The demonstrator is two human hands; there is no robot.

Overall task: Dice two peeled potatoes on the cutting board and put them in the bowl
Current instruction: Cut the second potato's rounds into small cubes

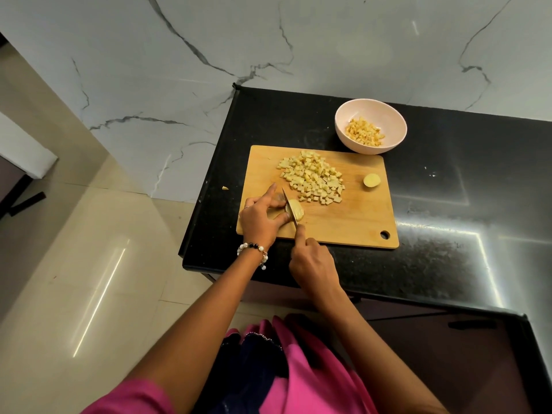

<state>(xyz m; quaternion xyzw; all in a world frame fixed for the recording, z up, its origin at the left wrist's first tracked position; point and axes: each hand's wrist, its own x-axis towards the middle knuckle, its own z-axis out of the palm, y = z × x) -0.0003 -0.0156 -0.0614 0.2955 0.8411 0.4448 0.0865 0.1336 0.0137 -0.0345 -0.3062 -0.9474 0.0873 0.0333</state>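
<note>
Some dice sit in the bowl (370,131); a pile (313,177) waits on the cutting board (343,222). The left hand (260,216) grips the potato piece (295,210); the right hand (312,261) grips the knife (289,207), slicing. An end piece (372,180) remains.

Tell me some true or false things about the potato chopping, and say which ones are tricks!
1. The bowl already has some diced potato in it. True.
2. The left hand holds the knife. False: the right hand holds the knife; the left hand steadies the potato piece.
3. A pile of potato cubes lies on the cutting board. True.
4. The bowl sits on the cutting board. False: it stands on the black counter, just beyond the board.
5. A rounded potato end lies alone on the board's right side. True.
</note>
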